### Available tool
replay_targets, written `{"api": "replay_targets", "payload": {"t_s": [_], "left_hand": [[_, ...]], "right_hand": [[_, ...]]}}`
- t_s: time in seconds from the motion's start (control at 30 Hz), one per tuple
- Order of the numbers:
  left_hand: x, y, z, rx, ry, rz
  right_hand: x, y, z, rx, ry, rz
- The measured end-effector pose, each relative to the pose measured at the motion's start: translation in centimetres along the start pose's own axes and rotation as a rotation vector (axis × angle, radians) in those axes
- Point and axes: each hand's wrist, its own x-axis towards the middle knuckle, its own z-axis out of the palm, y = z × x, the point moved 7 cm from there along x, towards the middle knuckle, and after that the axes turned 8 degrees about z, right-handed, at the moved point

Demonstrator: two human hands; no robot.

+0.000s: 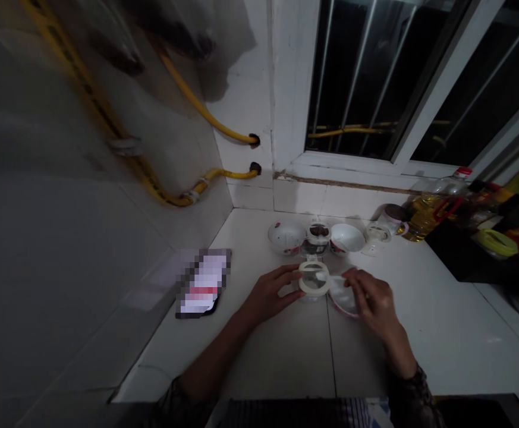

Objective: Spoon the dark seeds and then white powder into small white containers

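My left hand (275, 292) grips a small clear jar (314, 279) with a white rim between thumb and fingers. The jar's lid stands open at its far side. My right hand (374, 297) is closed on a thin white spoon (336, 278), whose tip is over the jar's mouth. Just under the spoon sits a bowl (345, 300) with a pinkish edge, partly hidden by my right hand; I cannot make out what is in it. Behind the jar stand a white bowl (287, 236), a clear jar with dark contents (318, 232) and another white bowl (347, 238).
A phone (204, 282) leans at the left wall. To the back right are a clear jar (377, 232), an oil bottle (424, 214) and a black box (459, 255) with several condiments. Yellow pipes (152, 181) run along the wall; a barred window (366, 77) is behind the counter.
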Motion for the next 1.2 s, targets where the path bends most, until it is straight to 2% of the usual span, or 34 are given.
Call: {"api": "replay_targets", "payload": {"t_s": [0.1, 0.23, 0.37, 0.57, 0.8, 1.0, 1.2], "left_hand": [[0.0, 0.0, -0.1, -0.002, 0.005, 0.0], [0.1, 0.1, -0.1, -0.01, 0.003, -0.006], [0.2, 0.2, -0.2, 0.0, 0.006, -0.005], [0.2, 0.3, -0.1, -0.007, 0.01, 0.007], [0.2, 0.3, -0.2, -0.017, 0.02, 0.018], [-0.1, -0.1, 0.0, -0.018, 0.009, -0.003], [0.1, 0.2, -0.2, -0.019, 0.02, 0.006]], "right_hand": [[0.2, 3.0, -2.5, 0.002, 0.108, 0.274], [0.3, 5.5, -3.7, -0.033, 0.112, 0.378], [0.5, 6.3, -2.3, -0.025, 0.058, 0.391], [0.6, 5.6, 0.5, 0.106, -0.072, 0.391], [0.3, 5.8, 0.1, 0.202, -0.174, 0.393], [0.5, 6.2, -1.5, 0.093, 0.028, 0.371], [0.2, 6.1, 0.1, 0.113, -0.121, 0.34]]}}
